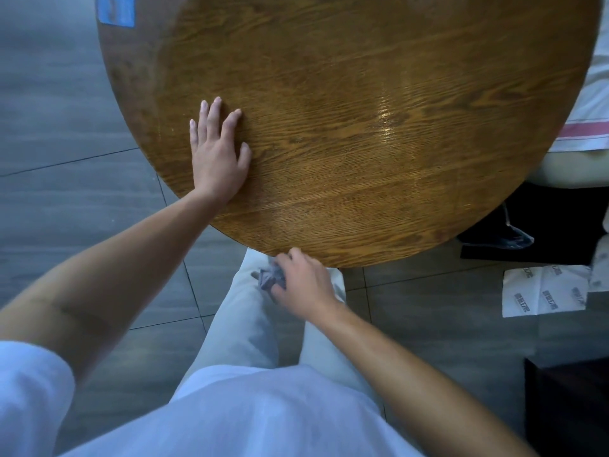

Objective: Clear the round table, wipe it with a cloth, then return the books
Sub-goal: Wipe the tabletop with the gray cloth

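The round wooden table fills the upper part of the head view, and its top shows bare wood grain with a bright sheen near the middle. My left hand lies flat on the table near its left edge, fingers spread. My right hand is just off the table's near edge, closed around a crumpled grey-blue cloth. No books are in view.
A blue rectangular item lies at the table's far left edge. A white printed paper sheet lies on the grey tiled floor at the right. White fabric with a pink stripe and dark furniture stand at the right.
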